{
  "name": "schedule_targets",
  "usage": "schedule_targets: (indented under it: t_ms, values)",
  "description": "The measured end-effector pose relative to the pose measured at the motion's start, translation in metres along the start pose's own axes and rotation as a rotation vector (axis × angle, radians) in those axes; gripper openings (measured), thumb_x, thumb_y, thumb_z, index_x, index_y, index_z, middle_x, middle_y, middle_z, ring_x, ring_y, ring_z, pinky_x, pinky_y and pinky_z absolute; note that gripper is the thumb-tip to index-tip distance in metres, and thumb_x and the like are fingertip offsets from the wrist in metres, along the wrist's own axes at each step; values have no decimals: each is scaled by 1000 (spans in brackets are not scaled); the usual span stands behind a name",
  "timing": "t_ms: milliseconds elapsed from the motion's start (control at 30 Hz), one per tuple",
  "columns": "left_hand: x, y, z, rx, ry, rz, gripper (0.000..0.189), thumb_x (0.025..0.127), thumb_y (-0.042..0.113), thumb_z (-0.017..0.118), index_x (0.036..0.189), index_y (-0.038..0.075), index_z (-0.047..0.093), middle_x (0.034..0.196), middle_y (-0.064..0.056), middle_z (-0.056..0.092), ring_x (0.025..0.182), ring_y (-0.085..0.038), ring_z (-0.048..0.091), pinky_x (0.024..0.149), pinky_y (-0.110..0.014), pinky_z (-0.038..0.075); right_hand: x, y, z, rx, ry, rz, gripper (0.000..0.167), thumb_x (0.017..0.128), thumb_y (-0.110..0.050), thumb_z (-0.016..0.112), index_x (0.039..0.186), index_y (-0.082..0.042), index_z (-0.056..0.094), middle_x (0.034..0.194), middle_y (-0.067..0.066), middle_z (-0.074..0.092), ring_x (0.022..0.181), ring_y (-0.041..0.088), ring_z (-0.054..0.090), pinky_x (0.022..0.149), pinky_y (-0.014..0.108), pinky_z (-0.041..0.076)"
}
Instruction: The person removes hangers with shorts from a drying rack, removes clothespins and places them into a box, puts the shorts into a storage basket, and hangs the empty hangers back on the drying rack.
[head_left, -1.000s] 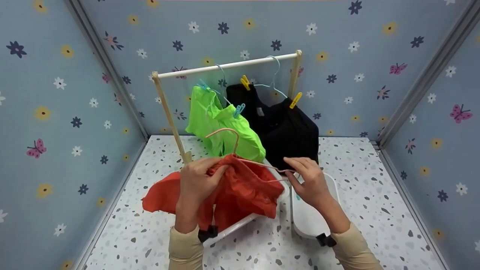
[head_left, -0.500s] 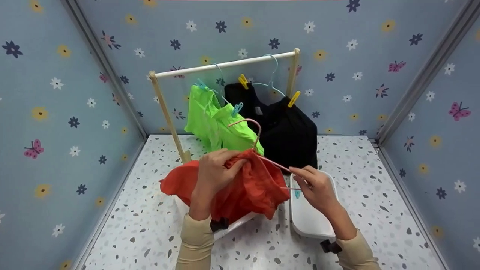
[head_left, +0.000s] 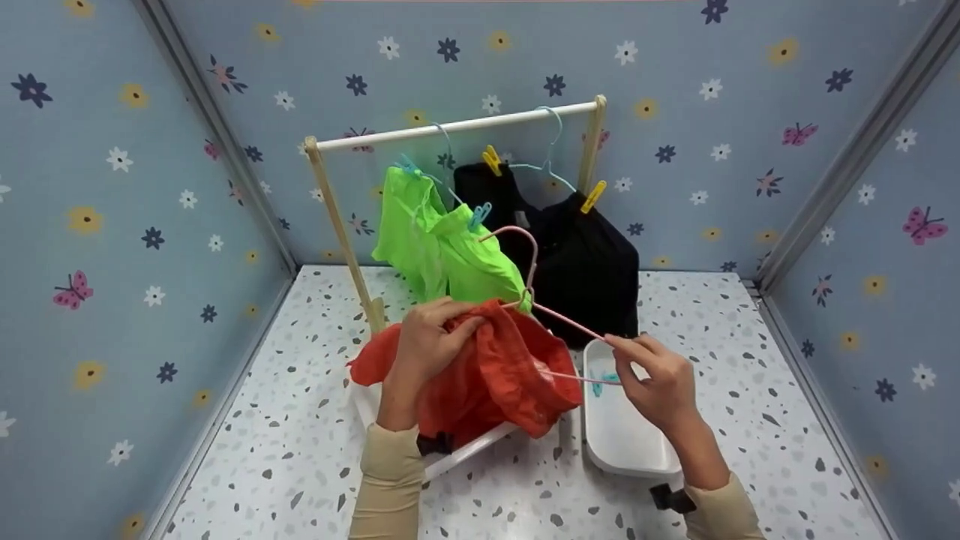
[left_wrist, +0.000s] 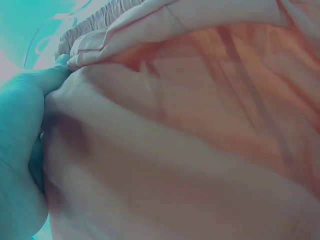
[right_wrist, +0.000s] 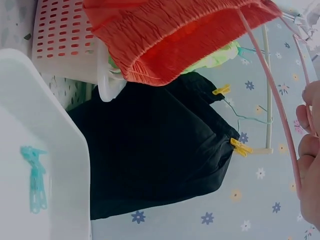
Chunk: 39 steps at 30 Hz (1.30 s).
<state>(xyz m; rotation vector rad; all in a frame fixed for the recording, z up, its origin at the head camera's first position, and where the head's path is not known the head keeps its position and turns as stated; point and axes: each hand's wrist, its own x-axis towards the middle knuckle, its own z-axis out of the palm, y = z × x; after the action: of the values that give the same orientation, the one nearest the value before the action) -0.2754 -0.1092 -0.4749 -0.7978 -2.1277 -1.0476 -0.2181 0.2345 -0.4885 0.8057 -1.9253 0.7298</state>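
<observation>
My left hand (head_left: 431, 337) pinches the waistband of red shorts (head_left: 517, 367) above the white basket. In the left wrist view the shorts' cloth (left_wrist: 175, 125) fills most of the frame, with the thumb at the gathered waistband. A pink hanger (head_left: 566, 320) runs into the waist opening, its hook standing up above the cloth. My right hand (head_left: 660, 379) holds the hanger's right end between thumb and fingers, outside the shorts. The right wrist view shows the elastic waistband (right_wrist: 175, 45) gaping and the hanger's lower bar (right_wrist: 272, 85) crossing its edge. The hanger's left end is hidden by cloth.
The white basket (head_left: 480, 446) stands beneath the shorts. Right of it is a white tray (head_left: 630, 454) with blue clothespins (right_wrist: 35, 185). Behind, a rack (head_left: 375, 138) carries a green garment (head_left: 409, 225) and a black top (head_left: 589, 262), clipped to blue hangers. Patterned walls surround the table.
The pink hanger has moved right, and more of its right side shows outside the waistband. My right hand has shifted right with it; my left hand moved right with the shorts, then stayed.
</observation>
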Motion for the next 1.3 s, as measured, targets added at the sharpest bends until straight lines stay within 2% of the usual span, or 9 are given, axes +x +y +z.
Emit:
schedule_targets:
  t_ms: [333, 533, 667, 767, 900, 967, 1067, 1167, 1300]
  values:
    - [-17, -25, 2, -59, -95, -111, 18, 91, 30, 70, 103, 19, 78, 85, 10, 68, 65, -7, 53, 56, -27, 43, -8, 5, -16, -67, -34, 51, 30, 84, -6, 67, 111, -16, 75, 78, -2, 65, 60, 10, 61, 46, 26, 43]
    - [-24, -31, -1, -114, -167, -189, 21, 91, 31, 69, 107, 20, 77, 85, 12, 66, 68, -8, 53, 59, -28, 43, -9, 6, -24, -82, -55, 76, 35, 79, -1, 72, 110, -16, 75, 78, -2, 66, 64, 10, 64, 50, 26, 48]
    - [-29, -35, -4, -154, -214, -211, 22, 92, 29, 68, 110, 19, 76, 84, 9, 65, 69, -11, 52, 60, -28, 43, -8, 8, -27, -92, -72, 72, 35, 79, 0, 73, 110, -16, 76, 78, -2, 66, 65, 10, 64, 51, 25, 48]
    - [-33, -39, -7, -159, -226, -229, 20, 93, 24, 68, 109, 15, 76, 91, 5, 68, 79, -12, 60, 69, -30, 48, -7, 10, -29, -99, -66, 59, 33, 78, 0, 73, 108, -15, 76, 77, -2, 66, 64, 10, 64, 49, 25, 47]
    - [-37, -45, -14, -120, -210, -285, 18, 94, 19, 66, 108, 14, 76, 105, 2, 71, 101, -13, 65, 87, -34, 50, -7, 13, -33, -113, -49, 52, 31, 77, 0, 73, 104, -15, 77, 76, -2, 66, 63, 12, 64, 47, 24, 44]
    - [-39, -48, -17, -83, -205, -314, 20, 94, 20, 66, 110, 15, 76, 107, 3, 71, 103, -13, 64, 89, -35, 49, -7, 14, -35, -115, -44, 56, 31, 76, 0, 74, 103, -14, 77, 77, -1, 67, 63, 12, 65, 46, 22, 42]
    - [-42, -50, -22, -23, -211, -353, 22, 94, 23, 66, 113, 18, 75, 108, 3, 71, 103, -15, 65, 89, -37, 49, -8, 17, -37, -117, -38, 67, 31, 75, 1, 75, 102, -13, 78, 76, -1, 67, 62, 13, 65, 45, 19, 39]
    - [-43, -53, -26, 65, -219, -403, 23, 95, 27, 65, 114, 21, 74, 108, 1, 71, 99, -18, 66, 84, -41, 51, -10, 20, -38, -119, -20, 73, 31, 73, 2, 76, 100, -12, 78, 75, -1, 66, 61, 14, 64, 45, 16, 36]
    - [-47, -57, -30, 182, -211, -472, 23, 94, 30, 66, 112, 20, 76, 106, -3, 72, 96, -24, 67, 78, -47, 51, -13, 22, -42, -113, 2, 82, 30, 71, 3, 77, 98, -10, 78, 73, 0, 65, 57, 12, 60, 47, 14, 32]
